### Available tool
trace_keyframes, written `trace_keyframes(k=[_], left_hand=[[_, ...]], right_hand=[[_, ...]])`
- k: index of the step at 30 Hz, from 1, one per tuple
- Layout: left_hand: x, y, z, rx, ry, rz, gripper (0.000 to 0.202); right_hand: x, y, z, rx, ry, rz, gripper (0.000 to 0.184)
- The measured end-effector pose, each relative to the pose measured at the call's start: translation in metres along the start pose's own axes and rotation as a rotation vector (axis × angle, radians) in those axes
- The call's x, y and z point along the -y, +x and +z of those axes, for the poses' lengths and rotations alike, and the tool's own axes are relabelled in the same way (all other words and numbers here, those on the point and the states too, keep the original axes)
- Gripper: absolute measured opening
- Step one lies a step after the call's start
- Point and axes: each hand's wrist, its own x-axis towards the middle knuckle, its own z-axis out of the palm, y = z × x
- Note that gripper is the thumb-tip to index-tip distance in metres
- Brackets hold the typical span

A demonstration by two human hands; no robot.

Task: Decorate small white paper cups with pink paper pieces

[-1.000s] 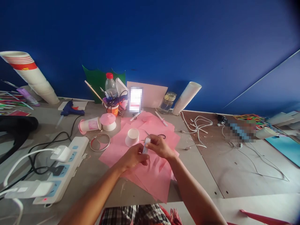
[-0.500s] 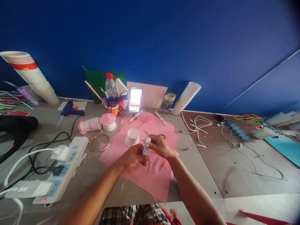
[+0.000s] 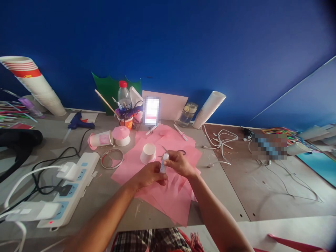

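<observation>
My left hand (image 3: 149, 176) and my right hand (image 3: 178, 163) meet over a spread of pink paper sheets (image 3: 168, 196). Between them they hold a small white glue stick (image 3: 164, 162), upright. The left fingers pinch its lower end and the right fingers close round its upper part. An upturned white paper cup (image 3: 148, 153) stands on the pink paper just beyond my left hand. Black scissors (image 3: 181, 152) lie partly hidden behind my right hand.
A white power strip (image 3: 70, 189) with plugs and cables lies at the left. A pink-covered cup (image 3: 100, 139), a pink-topped cup (image 3: 121, 135), a tape ring (image 3: 112, 159), a blue glue gun (image 3: 77, 121), a bottle (image 3: 124, 95), cup stacks (image 3: 208, 109) and loose white cables (image 3: 223, 140) surround the paper.
Almost nothing has moved. Both hands stay on the glue stick at the same spot, with only slight finger shifts.
</observation>
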Motion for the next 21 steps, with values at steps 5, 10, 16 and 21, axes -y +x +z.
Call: trace_keyframes(k=[5, 10, 16, 21], left_hand=[[0.001, -0.001, 0.002, 0.026, 0.027, 0.051, 0.031], [-0.009, -0.011, -0.003, 0.209, -0.112, 0.020, 0.034], [-0.004, -0.003, -0.001, 0.046, -0.042, -0.015, 0.035], [-0.004, -0.004, 0.000, 0.105, -0.030, 0.006, 0.034]], right_hand=[[-0.001, 0.000, -0.003, 0.007, -0.002, 0.015, 0.035], [0.000, -0.002, -0.005, 0.004, 0.014, 0.037, 0.036], [0.001, 0.000, -0.001, 0.005, 0.022, 0.015, 0.035], [0.001, -0.001, -0.002, 0.003, 0.020, 0.021, 0.035]])
